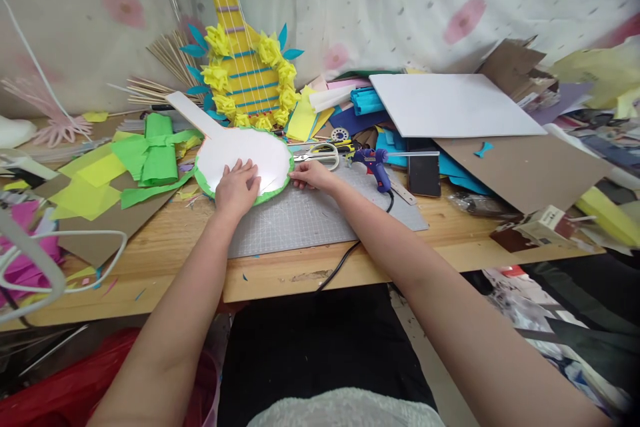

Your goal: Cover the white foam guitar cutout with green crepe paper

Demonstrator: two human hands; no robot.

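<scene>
A white guitar-shaped board (245, 147) with a green crepe paper edge (275, 194) lies partly on the grey cutting mat (300, 227). My left hand (237, 188) rests flat on its face, fingers spread. At the right rim, the fingers of my right hand (311, 175) pinch the green edging. From the board's left side a green strip trails toward a roll of green crepe paper (159, 150). Just beyond my right hand are the white-handled scissors (327, 156). A blue glue gun (375, 167) with a clear stick lies further right.
Behind stands a yellow paper guitar (250, 80) with yellow flowers. A phone (423, 170), a white foam board (450, 103) and brown cardboard (520, 170) lie to the right. Yellow paper sheets (87, 190) lie left. A black cord (345, 260) crosses the table's front edge.
</scene>
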